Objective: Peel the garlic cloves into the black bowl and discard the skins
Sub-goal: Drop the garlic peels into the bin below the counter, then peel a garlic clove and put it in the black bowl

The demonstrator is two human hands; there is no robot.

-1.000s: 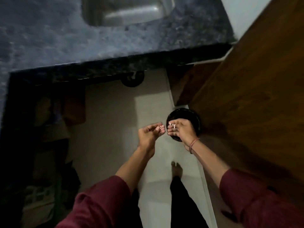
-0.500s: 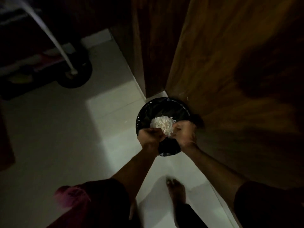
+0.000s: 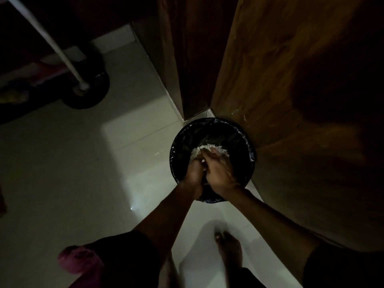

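Item: round black-lined bin (image 3: 176, 142) on tiled floor (image 3: 83, 163), at wooden cabinet (image 3: 270, 80) corner. Contents: pale papery garlic skins (image 3: 209, 148), just beyond hands. Above: left hand (image 3: 194, 169), right hand (image 3: 218, 171), touching, equally near; grip indiscernible

Dim, blurry. My left hand (image 3: 193, 172) and right hand (image 3: 221, 173) are pressed together in the mouth of the black-lined bin (image 3: 212, 128), at a pale clump of garlic skins (image 3: 209, 146); grip unclear. The bin is on the tiled floor (image 3: 83, 173), against a wooden panel (image 3: 280, 90). My bare foot (image 3: 230, 246) is below.
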